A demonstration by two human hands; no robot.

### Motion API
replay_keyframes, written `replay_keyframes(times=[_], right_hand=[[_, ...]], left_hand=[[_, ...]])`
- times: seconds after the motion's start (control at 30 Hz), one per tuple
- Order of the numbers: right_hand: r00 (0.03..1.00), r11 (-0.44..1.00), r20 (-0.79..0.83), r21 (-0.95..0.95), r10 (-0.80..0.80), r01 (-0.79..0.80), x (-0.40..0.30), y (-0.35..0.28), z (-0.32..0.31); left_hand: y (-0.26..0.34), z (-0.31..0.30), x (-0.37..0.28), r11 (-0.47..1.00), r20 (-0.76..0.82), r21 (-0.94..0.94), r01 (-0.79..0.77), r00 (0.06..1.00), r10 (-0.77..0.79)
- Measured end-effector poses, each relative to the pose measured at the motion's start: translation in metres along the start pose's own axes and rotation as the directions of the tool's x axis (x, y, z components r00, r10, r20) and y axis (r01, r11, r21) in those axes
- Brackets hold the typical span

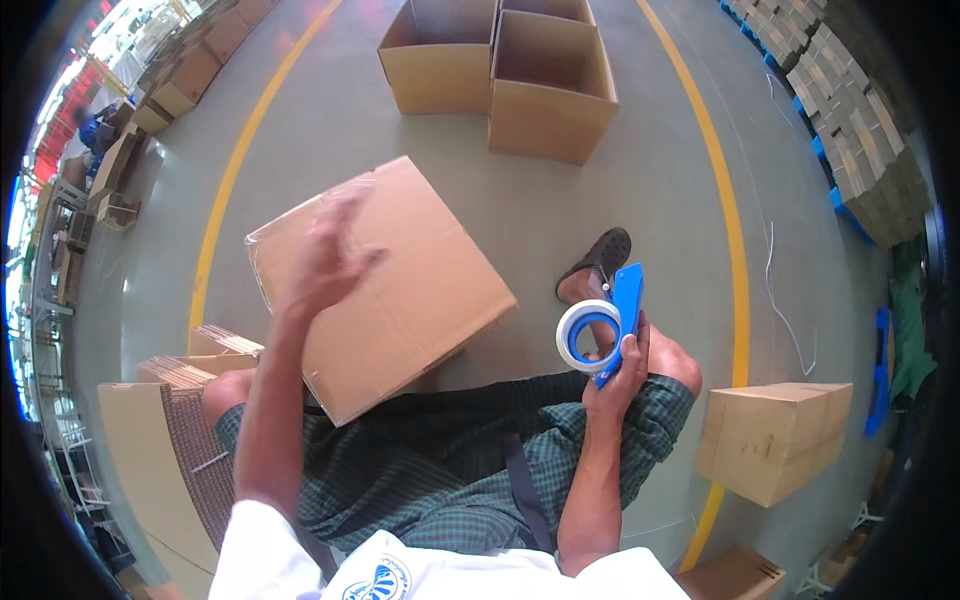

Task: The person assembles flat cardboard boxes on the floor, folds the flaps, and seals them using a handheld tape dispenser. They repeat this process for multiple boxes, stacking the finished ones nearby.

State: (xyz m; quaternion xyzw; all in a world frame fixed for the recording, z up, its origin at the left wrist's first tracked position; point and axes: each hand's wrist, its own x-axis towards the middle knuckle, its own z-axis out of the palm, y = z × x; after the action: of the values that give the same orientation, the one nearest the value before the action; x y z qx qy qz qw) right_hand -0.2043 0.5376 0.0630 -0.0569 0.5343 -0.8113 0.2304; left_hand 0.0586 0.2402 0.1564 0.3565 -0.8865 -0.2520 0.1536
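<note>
A cardboard box (405, 277) stands tilted between my knees, with clear tape along its far-left edge. Over the left part of its upper face is my left hand (330, 259), blurred, fingers apart and nothing in it; whether it touches the cardboard I cannot tell. My right hand (626, 367) grips a blue tape dispenser (628, 289) above my right knee. On the dispenser sits a roll of tape (568, 337) with a blue hub.
Open cardboard boxes (555, 116) stand on the floor ahead. Flattened cardboard (142, 450) is stacked at my left. A closed carton (772, 442) lies at my right by a yellow floor line (731, 217). Farther right, stacked cardboard (855, 127) rests on blue pallets.
</note>
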Motion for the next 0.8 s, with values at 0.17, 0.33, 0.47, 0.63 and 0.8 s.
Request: replay_keyframes(times=[0.17, 0.33, 0.47, 0.63, 0.8], right_hand=[[1.0, 0.996, 0.005, -0.083, -0.017, 0.018, 0.0, 0.003, -0.008], [0.999, 1.0, -0.032, -0.019, -0.008, 0.007, -0.005, -0.01, 0.0], [0.999, 0.999, -0.029, 0.024, 0.028, -0.027, -0.004, -0.01, -0.016], [0.999, 0.996, 0.024, 0.086, 0.022, -0.024, -0.001, -0.03, 0.006], [0.975, 0.993, 0.211, -0.075, -0.072, 0.09, 0.034, -0.078, 0.04]], left_hand=[[0.055, 0.08, 0.097, 0.823, 0.784, 0.398, -0.406, 0.617, -0.075], [0.093, 0.086, 0.13, 0.528, 0.866, 0.461, -0.714, 0.232, -0.443], [0.051, 0.002, 0.102, 0.491, 0.833, 0.537, -0.686, 0.339, -0.438], [0.019, -0.102, 0.026, 0.531, 0.634, 0.751, -0.393, 0.654, -0.413], [-0.064, -0.075, 0.013, 0.719, 0.461, 0.603, -0.345, 0.887, 0.038]])
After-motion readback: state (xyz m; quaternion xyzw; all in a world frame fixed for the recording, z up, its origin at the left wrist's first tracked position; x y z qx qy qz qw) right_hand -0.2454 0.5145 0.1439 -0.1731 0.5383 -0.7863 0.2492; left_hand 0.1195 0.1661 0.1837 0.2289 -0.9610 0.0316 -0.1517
